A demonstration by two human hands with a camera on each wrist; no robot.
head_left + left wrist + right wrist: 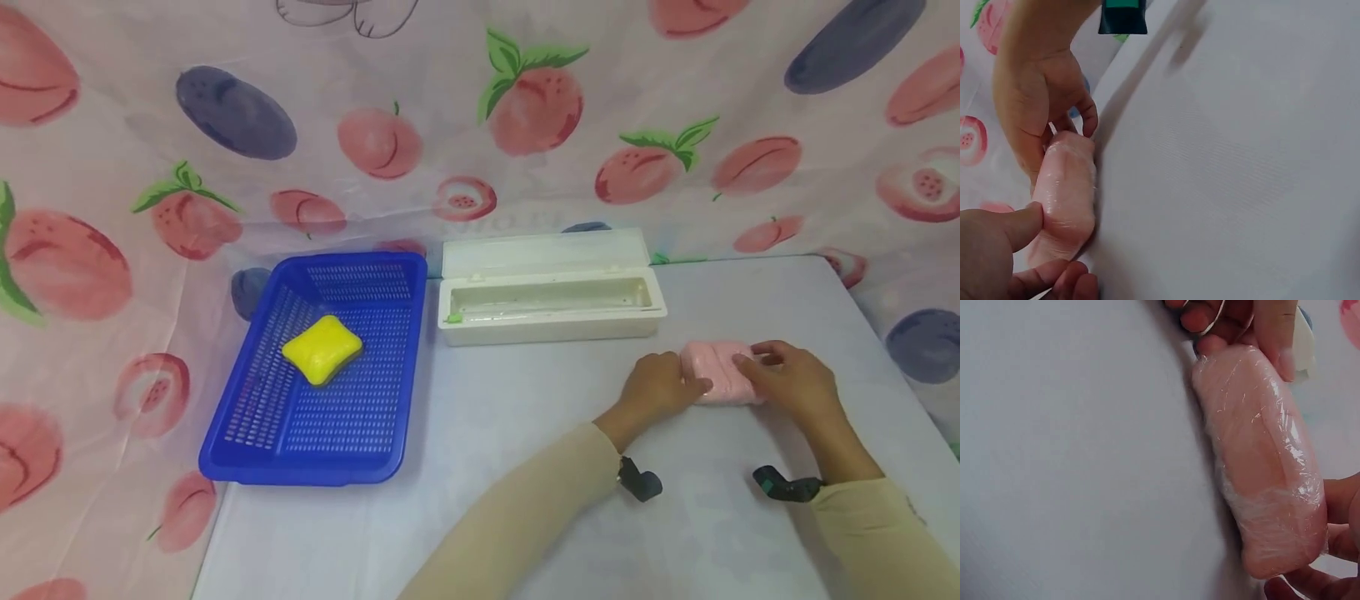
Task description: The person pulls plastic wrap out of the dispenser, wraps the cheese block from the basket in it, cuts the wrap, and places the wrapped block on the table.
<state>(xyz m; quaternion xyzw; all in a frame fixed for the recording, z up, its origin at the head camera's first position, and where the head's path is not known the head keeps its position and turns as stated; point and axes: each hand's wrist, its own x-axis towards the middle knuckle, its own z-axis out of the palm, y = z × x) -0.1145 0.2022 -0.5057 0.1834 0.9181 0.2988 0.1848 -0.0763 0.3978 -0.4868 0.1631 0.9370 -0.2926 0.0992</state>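
Observation:
A pink block [720, 373] wrapped in shiny clear plastic film rests on the white tabletop at the right; what lies inside the wrapping cannot be told. My left hand [654, 387] pinches its left end, thumb on the upper face and fingers at the end. At the opposite end my right hand [801, 385] holds it, thumb on top and fingers behind. Film wrinkles and overlaps show on the block [1266, 462] in the right wrist view. Seen from the left wrist, the block [1066, 187] lies between both hands, its side facing the camera.
A long white lidded box [555, 327], its lid raised and a small green piece at its left front, stands at the back. Left of it sits a blue perforated basket [408, 367] with a yellow sponge-like block [322, 348] inside. A fruit-patterned sheet [420, 67] hangs behind.

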